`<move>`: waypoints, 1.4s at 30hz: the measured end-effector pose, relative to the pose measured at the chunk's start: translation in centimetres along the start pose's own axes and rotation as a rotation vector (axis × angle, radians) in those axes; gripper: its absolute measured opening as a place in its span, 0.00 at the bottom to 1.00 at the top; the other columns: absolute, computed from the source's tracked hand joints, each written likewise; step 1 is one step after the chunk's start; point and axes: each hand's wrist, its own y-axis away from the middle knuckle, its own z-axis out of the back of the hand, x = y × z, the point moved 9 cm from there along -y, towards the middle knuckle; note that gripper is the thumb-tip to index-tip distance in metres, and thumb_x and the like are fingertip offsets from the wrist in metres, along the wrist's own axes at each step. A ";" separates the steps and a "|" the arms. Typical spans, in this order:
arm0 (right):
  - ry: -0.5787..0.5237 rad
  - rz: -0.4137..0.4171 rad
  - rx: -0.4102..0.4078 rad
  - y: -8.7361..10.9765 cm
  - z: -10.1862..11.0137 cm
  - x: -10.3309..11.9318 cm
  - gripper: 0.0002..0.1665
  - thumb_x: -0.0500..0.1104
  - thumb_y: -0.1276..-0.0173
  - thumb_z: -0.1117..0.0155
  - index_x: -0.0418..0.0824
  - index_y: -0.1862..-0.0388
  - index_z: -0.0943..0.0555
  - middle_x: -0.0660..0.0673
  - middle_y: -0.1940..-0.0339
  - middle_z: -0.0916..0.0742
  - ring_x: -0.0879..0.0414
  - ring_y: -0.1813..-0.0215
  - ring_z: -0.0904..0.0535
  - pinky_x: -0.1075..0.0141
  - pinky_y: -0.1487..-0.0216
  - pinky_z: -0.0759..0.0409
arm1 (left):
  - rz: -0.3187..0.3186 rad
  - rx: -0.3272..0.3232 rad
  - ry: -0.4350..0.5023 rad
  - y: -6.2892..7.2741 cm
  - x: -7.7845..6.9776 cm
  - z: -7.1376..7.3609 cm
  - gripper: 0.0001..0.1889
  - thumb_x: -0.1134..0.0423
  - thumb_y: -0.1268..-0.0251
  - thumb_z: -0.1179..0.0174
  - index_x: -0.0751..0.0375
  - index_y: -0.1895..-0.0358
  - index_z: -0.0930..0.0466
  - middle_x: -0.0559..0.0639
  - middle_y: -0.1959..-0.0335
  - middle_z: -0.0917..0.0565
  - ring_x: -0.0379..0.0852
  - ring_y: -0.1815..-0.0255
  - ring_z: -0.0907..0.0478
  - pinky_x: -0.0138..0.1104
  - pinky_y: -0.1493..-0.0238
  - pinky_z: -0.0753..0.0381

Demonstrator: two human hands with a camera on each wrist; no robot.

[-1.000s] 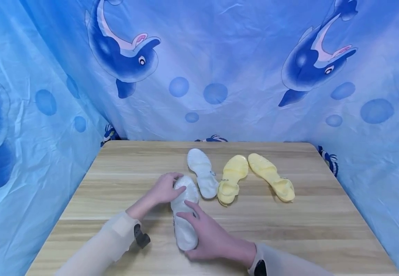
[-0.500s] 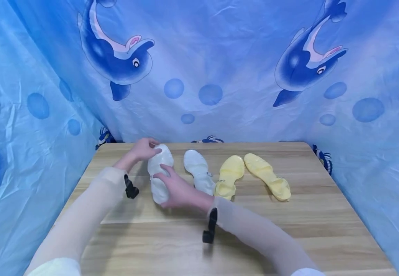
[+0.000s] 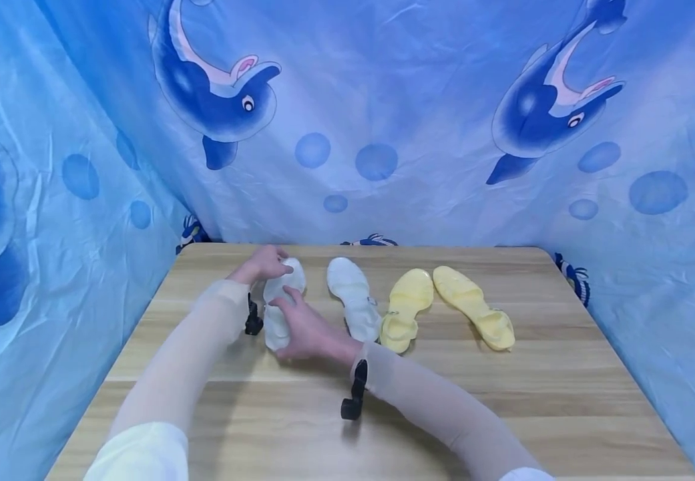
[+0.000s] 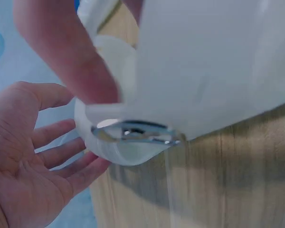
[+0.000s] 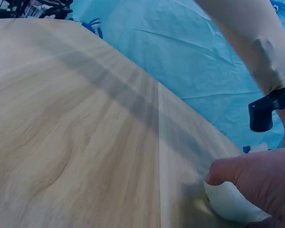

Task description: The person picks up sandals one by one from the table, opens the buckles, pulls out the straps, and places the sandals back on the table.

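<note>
A white sandal [image 3: 276, 326] lies at the left of the table, its wide toe end pointing to the back and its narrower heel toward the front. My right hand [image 3: 311, 332] grips the heel end from the right, with fingers and thumb around it. At the toe end, my left hand [image 3: 266, 262] has its fingertips at the edge. In the left wrist view, the left hand's fingers [image 4: 59, 154] are extended beside the toe. A metal buckle [image 4: 137, 133] shows on the sandal's side, below a finger of my right hand.
Another white sandal [image 3: 347, 279] lies just to the right. Beyond it lie two yellow sandals, one slanting left [image 3: 412, 291] and one slanting right [image 3: 458, 288]. A blue dolphin-print curtain [image 3: 419, 93] hangs behind the wooden table [image 3: 443, 407].
Both hands have carried the white sandal from near the front middle to the back left, beside the other white one. In the last half second it has shifted only slightly. The other sandals stay put.
</note>
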 end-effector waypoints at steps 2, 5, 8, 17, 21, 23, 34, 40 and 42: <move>0.004 0.010 -0.012 0.4 0.5 -0.1 0.66 0.52 0.51 0.11 0.48 0.18 0.38 0.31 0.12 0.45 0.39 0.26 0.22 0.58 0.30 0.17 | -0.011 -0.011 -0.063 -0.4 -0.8 0.5 0.31 0.55 0.21 0.44 0.71 0.24 0.31 0.69 0.24 0.27 0.69 0.24 0.29 0.57 0.24 0.26; 0.075 0.030 -0.018 1.7 2.5 -0.2 0.69 0.55 0.51 0.10 0.50 0.15 0.41 0.31 0.12 0.45 0.38 0.26 0.23 0.55 0.34 0.14 | -0.045 -0.023 -0.141 -1.2 -2.9 1.2 0.30 0.55 0.21 0.45 0.69 0.24 0.29 0.69 0.25 0.26 0.68 0.25 0.27 0.58 0.25 0.24; 0.199 0.040 -0.033 3.7 5.8 -0.8 0.66 0.58 0.51 0.11 0.48 0.17 0.37 0.33 0.14 0.38 0.38 0.23 0.26 0.51 0.32 0.15 | -0.091 -0.032 -0.149 -1.8 -6.0 1.7 0.29 0.55 0.21 0.44 0.66 0.24 0.28 0.67 0.25 0.24 0.65 0.25 0.26 0.56 0.26 0.24; 0.362 -0.209 0.100 9.5 8.9 -7.9 0.63 0.65 0.50 0.13 0.49 0.19 0.32 0.33 0.19 0.29 0.35 0.29 0.21 0.45 0.37 0.14 | -0.141 0.042 -0.153 -3.6 -13.3 -2.3 0.28 0.51 0.17 0.48 0.59 0.22 0.29 0.59 0.21 0.27 0.60 0.20 0.31 0.52 0.21 0.28; 0.381 -0.207 0.129 9.5 7.6 -8.3 0.66 0.60 0.52 0.11 0.47 0.18 0.35 0.32 0.23 0.25 0.39 0.40 0.14 0.49 0.47 0.10 | -0.105 0.137 -0.301 -4.3 -13.7 -5.0 0.30 0.48 0.14 0.57 0.60 0.20 0.33 0.59 0.18 0.32 0.60 0.16 0.37 0.50 0.16 0.34; 0.407 -0.199 0.117 9.1 7.2 -8.3 0.64 0.57 0.52 0.10 0.47 0.19 0.35 0.34 0.27 0.22 0.40 0.45 0.14 0.51 0.51 0.10 | -0.102 0.171 -0.330 -4.6 -13.6 -6.0 0.30 0.48 0.12 0.60 0.61 0.19 0.35 0.60 0.17 0.33 0.61 0.14 0.40 0.50 0.14 0.37; 0.402 -0.100 0.068 8.4 8.1 -6.2 0.53 0.56 0.44 0.18 0.52 0.21 0.30 0.43 0.38 0.18 0.47 0.48 0.17 0.58 0.58 0.14 | -0.173 0.154 -0.210 -3.4 -12.9 -3.2 0.27 0.52 0.14 0.53 0.64 0.23 0.29 0.63 0.21 0.27 0.63 0.19 0.33 0.52 0.19 0.30; 0.333 -0.021 0.027 12.0 10.2 -3.6 0.55 0.56 0.48 0.16 0.53 0.21 0.29 0.45 0.33 0.18 0.50 0.40 0.18 0.59 0.57 0.13 | -0.326 0.128 -0.311 1.5 -14.2 -1.4 0.23 0.55 0.19 0.47 0.65 0.30 0.21 0.64 0.30 0.18 0.63 0.28 0.22 0.53 0.27 0.21; 0.289 0.011 0.009 13.4 10.4 -2.6 0.56 0.55 0.50 0.15 0.52 0.21 0.29 0.45 0.32 0.19 0.52 0.39 0.19 0.59 0.52 0.13 | -0.354 0.108 -0.301 3.6 -14.5 -1.3 0.23 0.55 0.20 0.44 0.66 0.32 0.20 0.64 0.31 0.18 0.64 0.28 0.22 0.54 0.26 0.22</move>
